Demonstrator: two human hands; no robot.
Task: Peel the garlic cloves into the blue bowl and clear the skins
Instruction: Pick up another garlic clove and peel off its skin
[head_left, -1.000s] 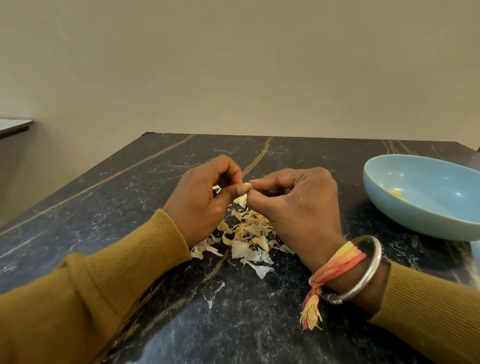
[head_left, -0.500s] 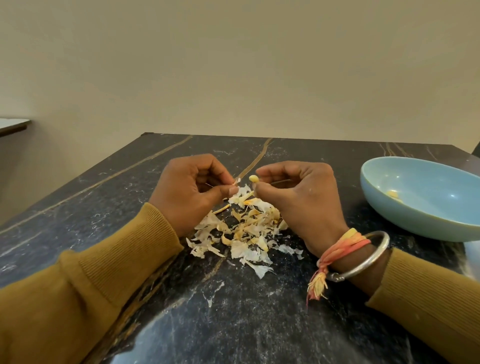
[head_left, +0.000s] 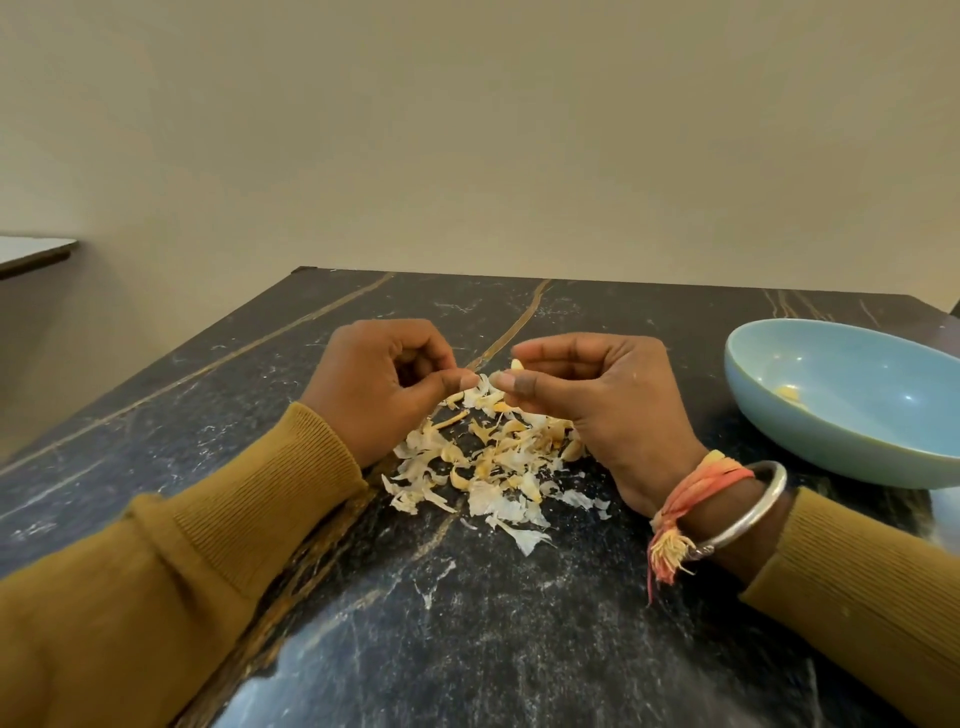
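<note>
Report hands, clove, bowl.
Right hand pinches small pale garlic clove. Left hand curled, hold unclear. Round light-blue bowl at right, unblocked. Papery skins heaped below.

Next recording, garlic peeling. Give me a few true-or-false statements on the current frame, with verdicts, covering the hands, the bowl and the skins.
1. The right hand pinches a garlic clove at its fingertips. True.
2. The blue bowl is empty. False: a small yellow piece lies inside it.
3. The skins lie in a loose pile on the table, between and under the two hands. True.
4. The silver bangle sits at the wrist of the left hand. False: it is at the wrist of the right hand, next to an orange thread band.
</note>
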